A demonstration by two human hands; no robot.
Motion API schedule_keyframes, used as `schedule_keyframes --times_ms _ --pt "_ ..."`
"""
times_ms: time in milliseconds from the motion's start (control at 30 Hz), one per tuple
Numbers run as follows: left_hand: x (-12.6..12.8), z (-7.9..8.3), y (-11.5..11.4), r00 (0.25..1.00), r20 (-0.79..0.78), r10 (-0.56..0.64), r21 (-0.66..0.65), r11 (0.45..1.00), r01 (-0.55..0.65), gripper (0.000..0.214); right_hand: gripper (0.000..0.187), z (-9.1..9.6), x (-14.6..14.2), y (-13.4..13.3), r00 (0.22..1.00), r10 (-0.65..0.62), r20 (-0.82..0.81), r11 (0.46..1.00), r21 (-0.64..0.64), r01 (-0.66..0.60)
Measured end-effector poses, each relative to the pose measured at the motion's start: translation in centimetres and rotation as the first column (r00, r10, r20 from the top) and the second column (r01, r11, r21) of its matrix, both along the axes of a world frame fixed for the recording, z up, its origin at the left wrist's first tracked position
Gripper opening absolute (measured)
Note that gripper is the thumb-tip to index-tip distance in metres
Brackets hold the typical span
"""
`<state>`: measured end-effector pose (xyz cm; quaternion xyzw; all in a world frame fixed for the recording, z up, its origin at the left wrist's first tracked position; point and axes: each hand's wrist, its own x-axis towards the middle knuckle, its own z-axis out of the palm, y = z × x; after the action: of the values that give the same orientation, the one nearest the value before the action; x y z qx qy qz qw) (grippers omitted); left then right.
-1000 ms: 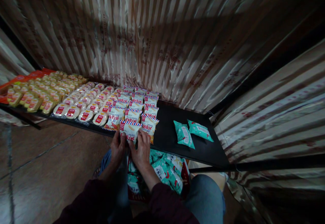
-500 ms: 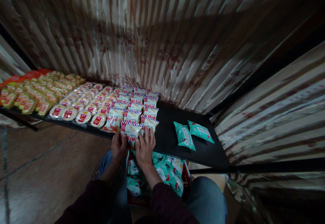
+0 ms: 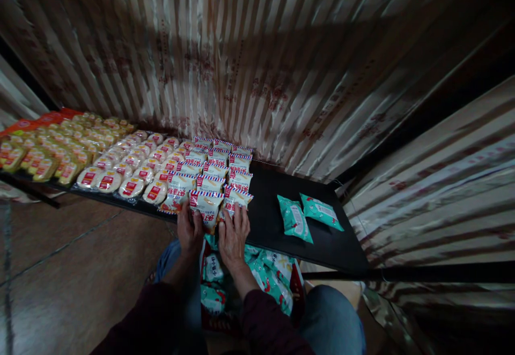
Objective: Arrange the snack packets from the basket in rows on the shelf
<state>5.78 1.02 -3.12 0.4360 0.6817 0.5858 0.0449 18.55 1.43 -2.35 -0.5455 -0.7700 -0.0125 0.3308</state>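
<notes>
A black shelf [image 3: 277, 221] holds rows of snack packets. My left hand [image 3: 189, 233] and my right hand [image 3: 233, 235] rest at the shelf's front edge, fingers spread flat on the front packets with red, white and blue striped borders [image 3: 207, 204]. The left hand lies on the left side of the front striped packet. The right hand covers the lower part of the packet [image 3: 237, 197] next to it. Neither hand lifts anything.
Round packets with red labels [image 3: 132, 186] and yellow packets [image 3: 44, 156] fill the shelf to the left. Two teal packets [image 3: 308, 215] lie apart on the right. A red bag of teal packets [image 3: 265, 274] sits between my knees. Striped sheeting lines the walls.
The front striped packet went from being held up in both hands to lying flat in its row. My fingers opened and now press on the front packets.
</notes>
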Motion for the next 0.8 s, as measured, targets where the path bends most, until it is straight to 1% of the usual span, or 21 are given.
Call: schedule_keyframes --times_ms 167,267,400,533,700,800 --pt "-0.1 -1.0 0.4 0.990 -0.139 0.040 0.066 0.997 -0.031 0.039 0.037 -0.2 0.0 0.0 1.000 0.009 -0.014 1.000 -0.019 -0.009" --pt "-0.2 -1.2 0.5 0.980 -0.196 0.032 0.110 0.994 -0.011 0.036 0.037 -0.3 0.1 0.0 1.000 0.014 -0.018 0.999 -0.037 -0.015" --pt "0.0 -1.5 0.4 0.969 -0.249 0.012 0.122 0.992 0.019 0.038 0.038 -0.5 0.1 0.0 1.000 0.019 -0.013 0.999 -0.044 -0.020" --pt "0.4 -1.8 0.0 0.958 -0.287 0.012 0.107 0.994 0.019 0.045 0.038 -0.6 0.1 0.0 1.000 0.009 0.000 0.999 -0.041 -0.009" --pt "0.7 -1.7 -0.3 0.927 -0.374 -0.024 0.088 0.994 0.061 0.069 0.038 -0.4 0.1 -0.1 1.000 0.007 0.013 1.000 -0.021 -0.007" --pt "0.7 -1.6 -0.3 0.918 -0.396 -0.022 0.094 0.994 0.064 0.076 0.038 -0.3 0.1 -0.1 1.000 0.003 0.010 1.000 -0.018 -0.003"
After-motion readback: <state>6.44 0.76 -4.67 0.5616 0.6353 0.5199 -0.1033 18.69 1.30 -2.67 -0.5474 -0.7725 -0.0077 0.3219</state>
